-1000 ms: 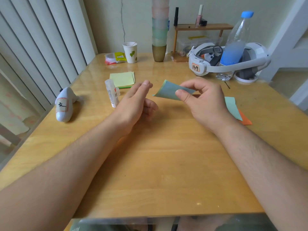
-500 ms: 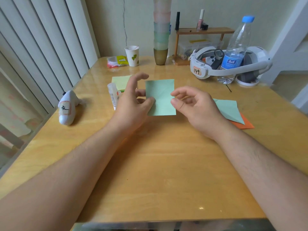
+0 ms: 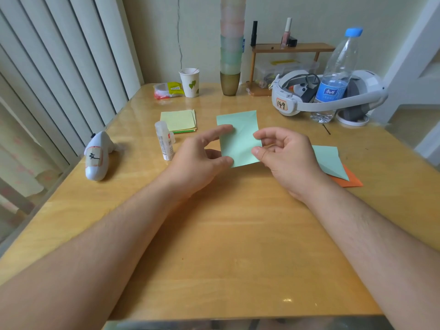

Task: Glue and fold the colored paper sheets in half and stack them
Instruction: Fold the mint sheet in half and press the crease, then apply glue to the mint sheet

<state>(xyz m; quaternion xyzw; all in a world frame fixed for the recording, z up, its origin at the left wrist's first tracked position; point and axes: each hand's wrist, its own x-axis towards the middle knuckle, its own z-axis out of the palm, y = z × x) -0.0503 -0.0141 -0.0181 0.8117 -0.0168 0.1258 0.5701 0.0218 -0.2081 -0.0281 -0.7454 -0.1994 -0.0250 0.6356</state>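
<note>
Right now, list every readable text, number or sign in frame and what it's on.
"149": handwritten on an orange tag on the white headset.
A black handwritten character, reading unclear: on the tag of the white controller.
Blue label on the water bottle: white characters, too blurred to read.
Glue stick: small print and a red mark, too small to read.
Yellow packet: white label, unreadable.
Paper cup: green leaf design, no text.

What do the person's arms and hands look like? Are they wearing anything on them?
Both arms are bare all the way up to the edge of the picture, with no sleeves showing. The left hand and the right hand wear no gloves, and no rings, watch or bracelet can be seen. The forearms have fine hair.
</note>
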